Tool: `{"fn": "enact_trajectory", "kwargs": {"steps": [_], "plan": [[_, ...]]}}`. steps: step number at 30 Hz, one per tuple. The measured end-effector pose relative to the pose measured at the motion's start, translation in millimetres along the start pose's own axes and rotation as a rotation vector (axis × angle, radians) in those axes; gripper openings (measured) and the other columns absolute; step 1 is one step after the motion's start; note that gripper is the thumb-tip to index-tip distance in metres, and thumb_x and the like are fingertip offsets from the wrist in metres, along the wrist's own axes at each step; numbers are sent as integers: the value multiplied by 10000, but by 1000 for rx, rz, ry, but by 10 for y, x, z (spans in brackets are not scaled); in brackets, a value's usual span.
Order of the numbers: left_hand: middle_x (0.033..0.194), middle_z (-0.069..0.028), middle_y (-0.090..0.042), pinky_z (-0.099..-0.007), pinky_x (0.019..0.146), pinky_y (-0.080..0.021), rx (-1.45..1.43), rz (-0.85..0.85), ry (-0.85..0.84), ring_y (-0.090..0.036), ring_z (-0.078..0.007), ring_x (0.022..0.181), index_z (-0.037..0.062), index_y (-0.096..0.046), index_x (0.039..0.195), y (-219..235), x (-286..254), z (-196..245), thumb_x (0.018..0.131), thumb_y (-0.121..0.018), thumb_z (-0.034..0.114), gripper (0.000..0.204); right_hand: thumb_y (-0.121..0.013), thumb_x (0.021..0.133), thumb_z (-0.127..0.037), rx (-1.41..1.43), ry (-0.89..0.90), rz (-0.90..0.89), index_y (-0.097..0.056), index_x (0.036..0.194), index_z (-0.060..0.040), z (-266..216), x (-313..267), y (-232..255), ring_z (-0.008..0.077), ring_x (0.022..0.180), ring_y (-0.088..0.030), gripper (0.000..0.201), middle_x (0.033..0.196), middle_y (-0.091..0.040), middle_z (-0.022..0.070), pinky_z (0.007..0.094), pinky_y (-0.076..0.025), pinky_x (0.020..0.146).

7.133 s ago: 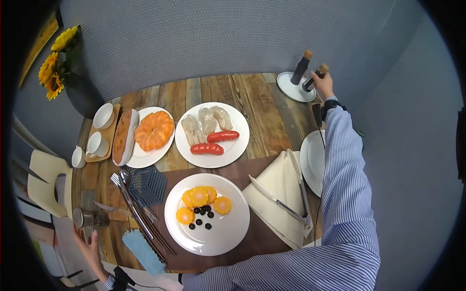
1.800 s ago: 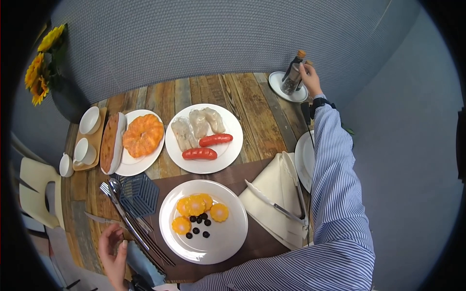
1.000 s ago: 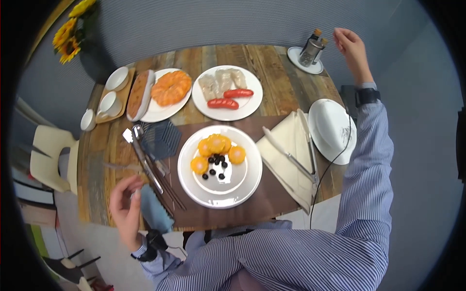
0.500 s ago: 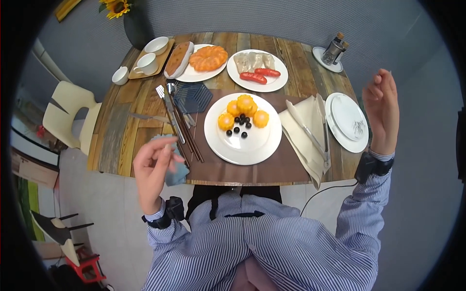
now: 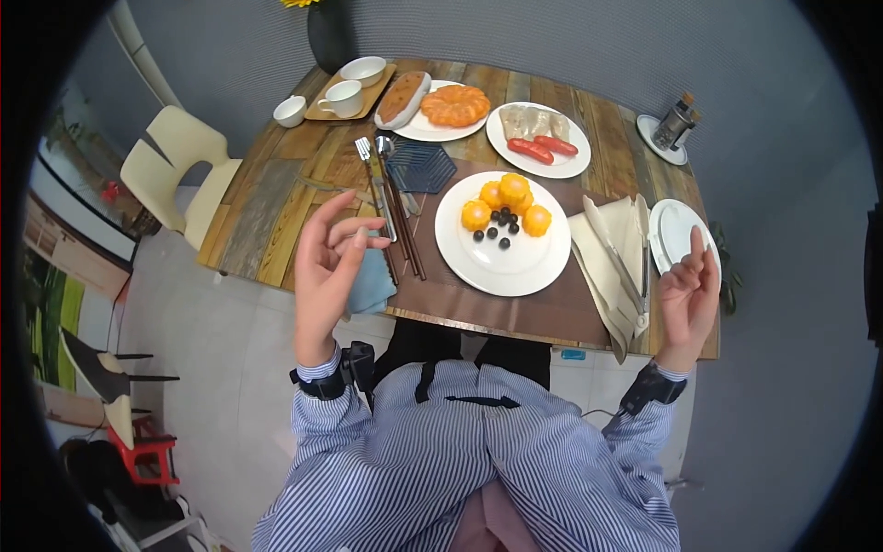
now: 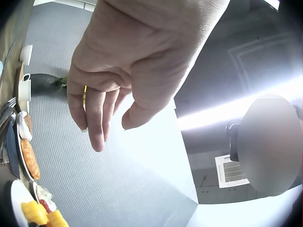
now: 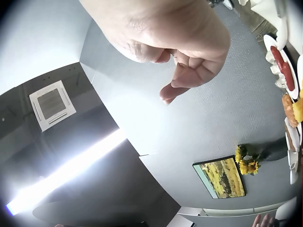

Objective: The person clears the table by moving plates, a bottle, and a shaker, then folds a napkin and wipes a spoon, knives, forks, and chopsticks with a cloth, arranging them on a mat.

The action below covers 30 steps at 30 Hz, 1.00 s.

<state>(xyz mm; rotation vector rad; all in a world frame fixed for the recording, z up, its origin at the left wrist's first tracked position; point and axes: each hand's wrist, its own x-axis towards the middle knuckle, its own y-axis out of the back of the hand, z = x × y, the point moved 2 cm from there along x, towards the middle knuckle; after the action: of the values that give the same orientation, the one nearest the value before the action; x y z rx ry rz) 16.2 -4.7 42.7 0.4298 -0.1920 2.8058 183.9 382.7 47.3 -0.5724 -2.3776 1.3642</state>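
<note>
Light-blue cloth is seen at the front edge of the planked wooden worktop, left of centre in the frame. Round, smooth white stacked plates are set at centre right, beside a folded cream cloth. A wide gap is left between the raised hands. The left hand's fingers are loosely bent; on the right hand, one is extended, others curled; nothing is held in either.

Blu/wht striped shirt, blk wrist straps & blk pants.
</note>
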Motion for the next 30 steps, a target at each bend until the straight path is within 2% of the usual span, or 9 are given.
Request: {"fn": "enact_trajectory", "kwargs": {"steps": [3,9,12,14,15,17,18,21,30], "plan": [[1041,-152,-631,-306,838,-485,25,18,-16,-631,-200,899,-24,-412,1309,17,-45,50,937,-538,105,413,-367,1013,-227,39,-55,-53,-413,1347,0,46,-62,212,90,632,-489,407,731,-522,14,254,-416,614],[1063,-135,-620,-301,841,-482,73,22,-72,-619,-191,926,-38,-469,1245,161,-56,-74,935,-544,106,350,-384,1001,-191,60,-64,8,-486,1254,-4,32,-88,465,81,625,-448,331,760,-515,9,230,-384,591],[1061,-99,-612,-292,821,-478,259,16,-51,-609,-168,919,-28,-531,1174,277,-17,-151,929,-554,112,283,-399,995,-177,75,-86,20,-531,1150,-6,63,-42,539,86,626,-437,266,758,-514,9,226,-366,583],[1050,-98,-598,-291,782,-476,569,-10,89,-607,-177,870,-24,-589,1091,336,37,-196,880,-613,152,276,-407,992,-172,77,-101,16,-546,1098,-9,104,-7,559,89,630,-436,238,755,-514,10,228,-360,583],[1050,-98,-598,-291,782,-476,570,-8,93,-607,-177,870,-24,-589,1091,354,47,-223,880,-613,152,276,-413,989,-168,53,-88,65,-546,1068,-13,132,-4,572,92,633,-436,219,751,-510,9,229,-356,588],[1047,-131,-589,-331,785,-469,898,-168,115,-596,-267,865,-30,-586,1094,365,56,-347,842,-639,196,343,-418,986,-164,25,-78,111,-546,1038,-18,169,51,603,95,636,-436,201,747,-506,8,231,-353,593],[1140,-202,-561,-376,855,-459,1033,-269,-1,-562,-366,981,-39,-565,1132,420,57,-469,808,-660,233,433,-422,984,-162,29,-84,125,-546,1034,-21,186,70,650,95,636,-436,195,745,-504,7,233,-354,599],[1242,-258,-503,-404,934,-425,1170,-348,16,-503,-400,1113,-44,-543,1166,434,-33,-742,795,-664,246,486,-427,980,-160,9,-90,141,-543,1019,-27,228,158,687,94,639,-436,180,744,-503,5,236,-358,606],[1373,-284,-384,-395,1045,-343,1147,-385,89,-375,-393,1284,-23,-466,1283,712,216,-897,789,-654,204,575,-447,970,-156,-138,-69,179,-537,1001,-40,369,425,608,90,658,-452,150,750,-518,2,232,-375,612]]}}
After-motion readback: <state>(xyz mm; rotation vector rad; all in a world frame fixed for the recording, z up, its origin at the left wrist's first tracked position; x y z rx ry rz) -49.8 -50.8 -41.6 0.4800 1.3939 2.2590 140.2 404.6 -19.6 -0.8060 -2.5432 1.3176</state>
